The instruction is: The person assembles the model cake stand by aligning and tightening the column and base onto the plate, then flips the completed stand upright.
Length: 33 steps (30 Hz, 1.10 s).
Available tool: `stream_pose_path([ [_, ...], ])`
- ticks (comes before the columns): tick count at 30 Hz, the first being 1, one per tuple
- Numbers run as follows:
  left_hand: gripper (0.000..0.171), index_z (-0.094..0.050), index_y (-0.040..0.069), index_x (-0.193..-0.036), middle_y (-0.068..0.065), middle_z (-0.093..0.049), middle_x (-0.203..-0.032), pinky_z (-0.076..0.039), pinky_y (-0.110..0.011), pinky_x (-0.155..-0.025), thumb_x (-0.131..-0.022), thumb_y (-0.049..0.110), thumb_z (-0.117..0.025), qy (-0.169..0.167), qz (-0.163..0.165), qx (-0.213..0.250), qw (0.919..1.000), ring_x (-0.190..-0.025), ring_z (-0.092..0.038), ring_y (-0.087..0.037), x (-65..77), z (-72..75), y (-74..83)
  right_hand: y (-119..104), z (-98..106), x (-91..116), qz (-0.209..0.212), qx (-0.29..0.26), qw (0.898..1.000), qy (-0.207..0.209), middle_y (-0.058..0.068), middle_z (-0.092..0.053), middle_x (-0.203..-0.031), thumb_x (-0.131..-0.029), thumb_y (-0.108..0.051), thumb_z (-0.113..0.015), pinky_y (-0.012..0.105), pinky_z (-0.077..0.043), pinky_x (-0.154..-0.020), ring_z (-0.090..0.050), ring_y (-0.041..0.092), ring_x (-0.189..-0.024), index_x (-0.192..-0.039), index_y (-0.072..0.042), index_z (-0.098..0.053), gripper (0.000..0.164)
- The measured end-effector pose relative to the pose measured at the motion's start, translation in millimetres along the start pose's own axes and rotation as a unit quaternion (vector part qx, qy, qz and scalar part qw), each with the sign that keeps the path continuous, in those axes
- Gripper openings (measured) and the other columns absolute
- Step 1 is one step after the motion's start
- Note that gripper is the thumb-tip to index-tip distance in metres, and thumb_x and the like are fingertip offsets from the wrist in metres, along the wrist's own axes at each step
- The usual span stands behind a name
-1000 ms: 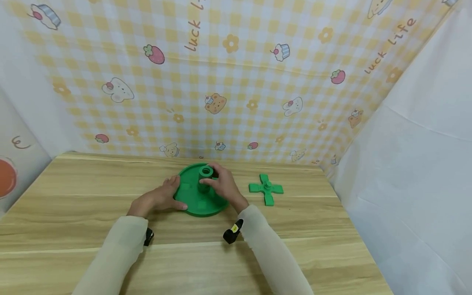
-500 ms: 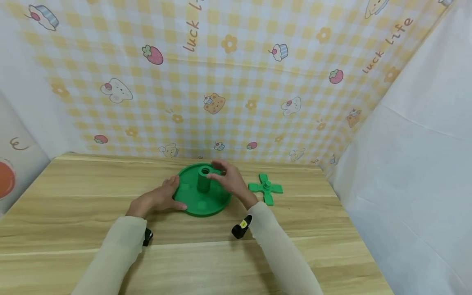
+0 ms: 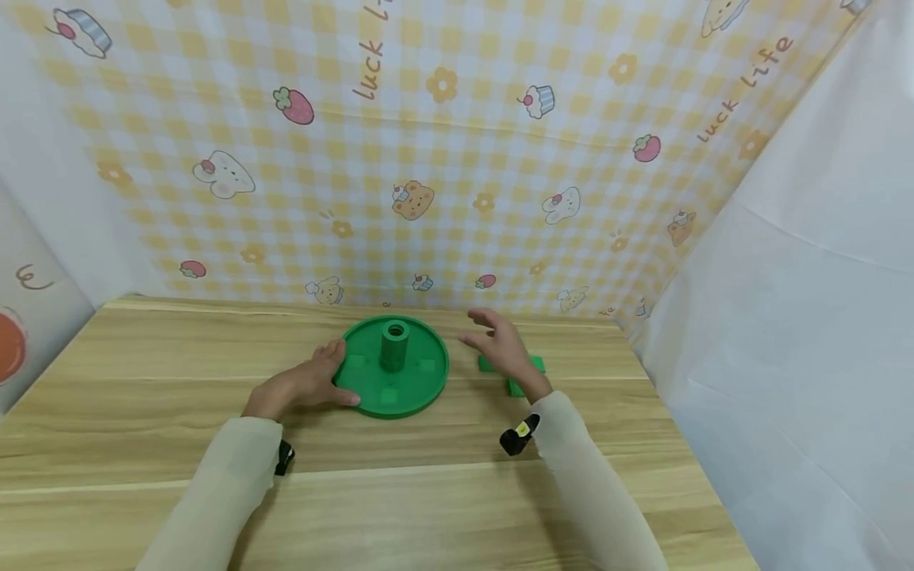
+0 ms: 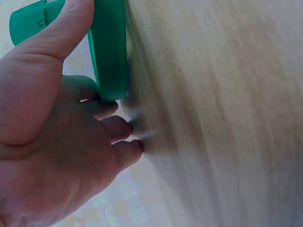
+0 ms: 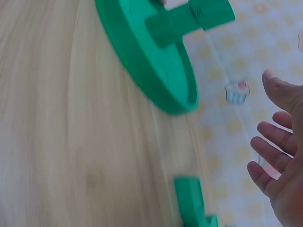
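A green round base (image 3: 420, 395) with a raised rim lies on the table. From its middle rises a green hollow post (image 3: 394, 351), upright; the left wrist view shows "34" printed on it. My left hand (image 3: 303, 386) holds the base's left edge, thumb by the near rim and fingers along the far side. To the right, my right hand (image 3: 504, 353) is in the air with fingers spread and nothing in them. Partly hidden behind that hand lies a flat green cross-shaped piece (image 3: 516, 388); one end of the cross piece (image 5: 189, 198) shows in the right wrist view.
The wood-grain table (image 3: 357, 507) ends at the back against a yellow checked cloth (image 3: 457, 246) with printed cartoons. White cloth (image 3: 793, 317) hangs along the right side. A black wrist device (image 3: 519, 434) sits on the right sleeve.
My right hand has let go of the post and moved right, over to the cross-shaped piece. The left hand and the round base have stayed in place.
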<state>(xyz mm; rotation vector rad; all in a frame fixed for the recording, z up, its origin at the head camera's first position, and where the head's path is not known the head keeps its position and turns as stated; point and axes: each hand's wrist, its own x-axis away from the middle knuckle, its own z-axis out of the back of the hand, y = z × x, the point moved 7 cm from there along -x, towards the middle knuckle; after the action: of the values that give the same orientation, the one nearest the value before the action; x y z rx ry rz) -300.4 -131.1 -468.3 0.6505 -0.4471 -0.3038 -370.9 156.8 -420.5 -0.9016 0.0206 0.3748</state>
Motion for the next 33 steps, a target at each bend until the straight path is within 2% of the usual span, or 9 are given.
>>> stream_pose_path([
  [8, 0.116, 0.002, -0.014, -0.152, -0.034, 0.007, -0.16, -0.005, -0.065, -0.117, -0.087, 0.042, -0.075, -0.006, 0.001, 0.006, 1.0, -0.146, 0.007, -0.055, 1.3, -0.4, -0.6, 28, 19, 14, -0.03, 0.017, 0.999, 0.004, 0.016, -0.054, -0.143, -0.094, -0.027, -0.07, 0.053, -0.043, -0.108, -0.05, 0.032, -0.134, -0.142, -0.005, -0.052, 0.055],
  [16, 0.116, 0.003, -0.013, -0.152, -0.034, 0.007, -0.16, -0.006, -0.065, -0.117, -0.087, 0.042, -0.075, -0.009, 0.004, 0.009, 0.9999, -0.146, 0.007, -0.054, 1.2, -0.3, -0.1, 46, 36, 25, -0.046, 0.021, 0.999, 0.002, 0.017, -0.052, -0.146, -0.095, -0.023, -0.068, 0.054, -0.04, -0.109, -0.046, 0.033, -0.136, -0.143, -0.004, -0.049, 0.055],
  [27, 0.116, 0.002, -0.013, -0.153, -0.033, 0.007, -0.16, -0.006, -0.065, -0.118, -0.087, 0.042, -0.075, -0.009, 0.005, 0.005, 0.9999, -0.146, 0.007, -0.054, 1.7, -0.5, 0.8, 74, 52, 40, -0.064, 0.034, 0.997, -0.019, 0.021, -0.05, -0.146, -0.1, -0.028, -0.06, 0.057, -0.04, -0.109, -0.044, 0.04, -0.137, -0.142, 0.002, -0.047, 0.054],
  [33, 0.116, 0.002, -0.013, -0.153, -0.033, 0.006, -0.16, -0.007, -0.065, -0.118, -0.087, 0.042, -0.075, -0.005, 0.007, 0.002, 1.0, -0.146, 0.006, -0.054, 1.2, 0.2, 0.1, 88, 57, 46, -0.071, 0.043, 0.995, -0.052, 0.023, -0.048, -0.146, -0.1, -0.033, -0.061, 0.057, -0.04, -0.108, -0.044, 0.043, -0.136, -0.146, 0.001, -0.042, 0.061],
])
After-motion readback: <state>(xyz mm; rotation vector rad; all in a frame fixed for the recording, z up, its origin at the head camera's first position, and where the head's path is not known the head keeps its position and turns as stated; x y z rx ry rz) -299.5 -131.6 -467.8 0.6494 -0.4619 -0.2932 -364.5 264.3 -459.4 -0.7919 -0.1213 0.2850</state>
